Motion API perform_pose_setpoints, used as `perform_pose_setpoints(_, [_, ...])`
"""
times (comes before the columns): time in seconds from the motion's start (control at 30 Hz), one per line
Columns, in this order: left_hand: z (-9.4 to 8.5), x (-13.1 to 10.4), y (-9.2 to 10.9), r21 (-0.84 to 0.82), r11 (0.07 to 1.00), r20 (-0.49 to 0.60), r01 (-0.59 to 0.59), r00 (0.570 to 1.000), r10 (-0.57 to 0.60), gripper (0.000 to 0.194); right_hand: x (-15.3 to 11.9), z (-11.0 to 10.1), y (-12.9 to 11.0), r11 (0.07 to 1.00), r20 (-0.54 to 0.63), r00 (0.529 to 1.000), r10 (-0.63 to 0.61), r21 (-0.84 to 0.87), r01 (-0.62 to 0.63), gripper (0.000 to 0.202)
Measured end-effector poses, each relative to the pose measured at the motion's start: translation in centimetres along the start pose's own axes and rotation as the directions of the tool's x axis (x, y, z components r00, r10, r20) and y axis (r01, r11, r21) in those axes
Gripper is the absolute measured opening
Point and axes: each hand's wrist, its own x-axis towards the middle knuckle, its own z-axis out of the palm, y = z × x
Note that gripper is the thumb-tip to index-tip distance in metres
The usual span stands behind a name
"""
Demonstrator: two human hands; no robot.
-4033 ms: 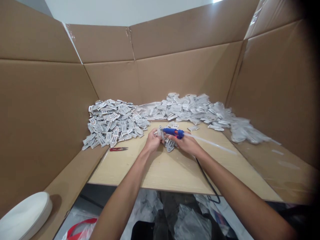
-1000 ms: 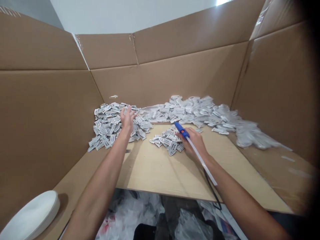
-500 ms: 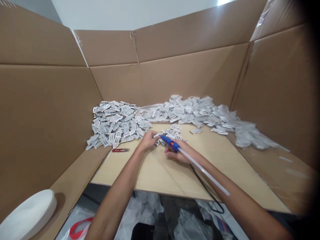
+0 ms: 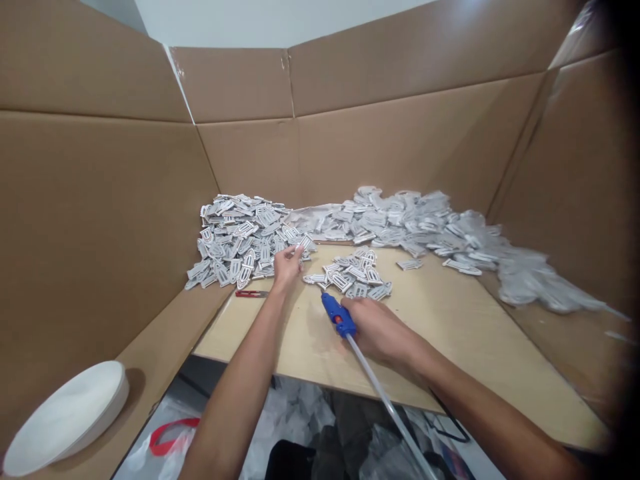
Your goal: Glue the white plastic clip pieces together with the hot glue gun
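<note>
My right hand [image 4: 377, 327] is wrapped round a blue hot glue gun [image 4: 339, 315], its nozzle pointing away from me. A long translucent glue stick [image 4: 385, 397] runs out of its back end. Beside the left pile, my left hand [image 4: 289, 267] is closed, thumb and finger pinching a small grey-and-white slotted piece [image 4: 307, 243] at the pile's edge. Between my hands and a little beyond lies a small heap of similar pieces [image 4: 357, 273]. Red-handled thread snips [image 4: 251, 293] rest on the board left of my left wrist.
A large pile of slotted pieces [image 4: 240, 240] stands at the back left. Plastic-bagged pieces [image 4: 415, 220] spread along the back and right. Cardboard walls [image 4: 390, 140] surround the wooden board [image 4: 310, 347]. A white bowl [image 4: 70, 420] sits at lower left; a black cord [image 4: 453, 427] hangs off the front edge.
My left hand has moved left, away from the glue gun's tip, to the edge of the left pile. The glue gun has come back towards me, nozzle now apart from the left hand.
</note>
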Motion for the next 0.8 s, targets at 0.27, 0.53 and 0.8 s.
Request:
perform_pose_setpoints(0.27, [2.0, -1.5, 2.0, -0.331, 0.923, 0.121, 0.198, 0.979, -0.166, 0.029, 0.5, -0.1, 1.7, 0.977, 0.016, 0.999, -0.047, 0.208, 0.043, 0.009])
perform_pose_setpoints(0.53, [3.2, -3.9, 2.0, -0.280, 0.926, 0.278, 0.254, 0.944, -0.175, 0.048, 2.3, -2.0, 5.7, 0.743, -0.330, 0.906, 0.264, 0.668, 0.027, 0.020])
perform_pose_setpoints(0.8, [6.1, -7.0, 2.5, -0.367, 0.875, 0.534, 0.317, 0.842, -0.081, 0.036, 2.5, -2.8, 5.6, 0.763, -0.476, 0.749, 0.462, 0.644, -0.061, 0.035])
